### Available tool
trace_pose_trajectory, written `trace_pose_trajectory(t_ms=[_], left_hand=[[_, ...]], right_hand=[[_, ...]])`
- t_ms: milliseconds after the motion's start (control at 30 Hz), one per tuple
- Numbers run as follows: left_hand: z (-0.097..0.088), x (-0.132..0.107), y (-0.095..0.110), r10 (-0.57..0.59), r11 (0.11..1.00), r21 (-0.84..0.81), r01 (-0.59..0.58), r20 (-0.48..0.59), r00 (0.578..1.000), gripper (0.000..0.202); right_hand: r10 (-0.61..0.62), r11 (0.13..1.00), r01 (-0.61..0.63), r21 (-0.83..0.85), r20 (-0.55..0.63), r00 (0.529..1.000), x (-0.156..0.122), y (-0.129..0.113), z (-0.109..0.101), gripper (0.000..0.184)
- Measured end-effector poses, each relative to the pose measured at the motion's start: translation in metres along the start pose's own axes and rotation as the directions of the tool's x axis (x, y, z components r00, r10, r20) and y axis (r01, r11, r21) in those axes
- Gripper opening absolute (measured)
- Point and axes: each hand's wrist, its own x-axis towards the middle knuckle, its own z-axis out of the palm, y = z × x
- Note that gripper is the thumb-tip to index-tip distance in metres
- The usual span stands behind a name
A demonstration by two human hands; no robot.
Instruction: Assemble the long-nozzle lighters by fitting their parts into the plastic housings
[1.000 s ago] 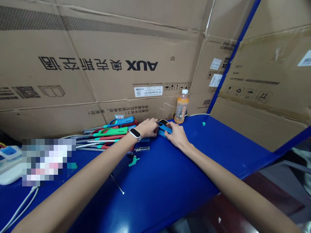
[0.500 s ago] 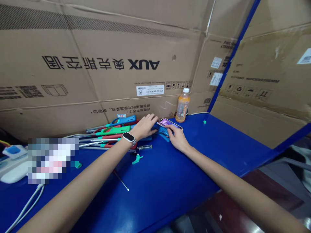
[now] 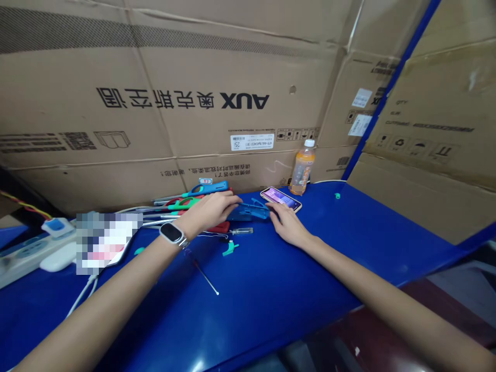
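Observation:
A blue plastic lighter casing (image 3: 253, 211) is stretched between my hands just over the table. My left hand (image 3: 211, 209), with a watch on its wrist, pinches the casing's left end. The fingertips of my right hand (image 3: 289, 223) close on its right end. Under and beyond my left hand lie several long-necked lighters, among them a green lighter (image 3: 184, 203) and a blue lighter (image 3: 215, 187). Nearer to me are a small teal trigger piece (image 3: 230, 249), a clear fuel tank (image 3: 242, 231) and a screwdriver (image 3: 205, 278), its handle partly behind my left wrist.
Behind my right hand lies a lit phone (image 3: 277, 196), with an orange drink bottle (image 3: 303, 168) beside it. A power strip (image 3: 27, 258) and a blurred-out device (image 3: 127, 235) with white cables are at left. Cardboard walls (image 3: 186, 46) border the blue table (image 3: 271, 299).
My hands have drawn apart, the left one moving left, so more of the blue casing shows between them. The phone is less covered. The whole view has shifted slightly.

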Motion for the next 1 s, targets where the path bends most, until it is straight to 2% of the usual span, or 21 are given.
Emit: trace_pose_trajectory(t_ms=[167,300,400,467,600,700,833,900,1000], left_hand=[[-0.016,-0.055,0.011,-0.129,0.99,-0.059,0.126,-0.052,0.99,0.032],[-0.016,-0.081,0.019,-0.212,0.965,-0.158,0.21,0.007,0.977,0.03],[-0.011,-0.09,0.023,-0.292,0.934,-0.192,0.301,0.074,0.954,0.031],[-0.008,-0.091,0.023,-0.318,0.921,-0.206,0.33,0.091,0.944,0.031],[-0.005,-0.09,0.022,-0.318,0.923,-0.19,0.335,0.116,0.941,0.03],[-0.003,-0.088,0.02,-0.275,0.937,-0.187,0.295,0.125,0.953,0.032],[0.0,-0.091,0.018,-0.233,0.953,-0.174,0.248,0.102,0.967,0.033],[0.0,-0.094,0.018,-0.236,0.958,-0.15,0.245,0.079,0.969,0.032],[0.0,-0.098,0.02,-0.229,0.96,-0.162,0.231,0.027,0.973,0.033]], right_hand=[[0.007,0.985,0.006,-0.175,0.073,0.997,0.007,-0.012,0.009,0.037],[0.16,0.976,-0.142,-0.168,0.099,0.982,0.017,-0.027,0.008,0.046],[0.267,0.949,-0.237,-0.206,0.133,0.954,0.024,-0.038,0.006,0.058],[0.336,0.92,-0.285,-0.268,0.171,0.926,0.028,-0.043,0.005,0.059],[0.445,0.875,-0.365,-0.317,0.232,0.865,0.032,-0.053,0.004,0.045],[0.475,0.862,-0.397,-0.315,0.229,0.85,0.03,-0.057,0.004,0.04],[0.444,0.883,-0.382,-0.275,0.222,0.868,0.022,-0.054,0.006,0.042],[0.377,0.924,-0.346,-0.163,0.228,0.898,0.017,-0.047,0.007,0.039],[0.216,0.971,-0.231,0.06,0.19,0.958,0.012,-0.041,0.003,0.027]])
